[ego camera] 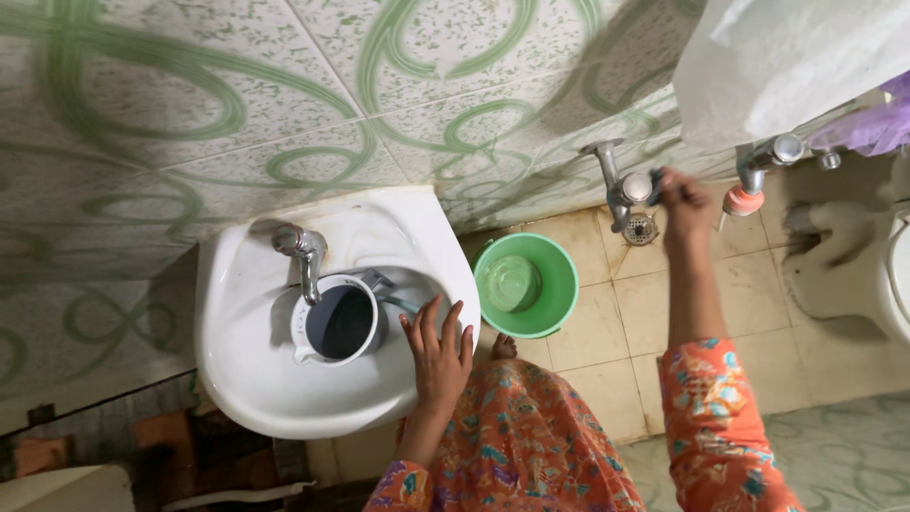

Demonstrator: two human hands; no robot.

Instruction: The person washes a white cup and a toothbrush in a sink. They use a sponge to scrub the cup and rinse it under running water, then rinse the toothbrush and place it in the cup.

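While gripped, chrome wall tap (627, 186), shiny, angled

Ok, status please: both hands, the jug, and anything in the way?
Left hand open on sink rim. Right hand on wall tap. Jug in sink under faucet. Green bucket below on the floor.

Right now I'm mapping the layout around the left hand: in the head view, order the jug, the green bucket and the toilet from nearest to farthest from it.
1. Jug, in the sink just left of the left hand.
2. Green bucket, on the floor up and to its right.
3. Toilet, at the far right edge.
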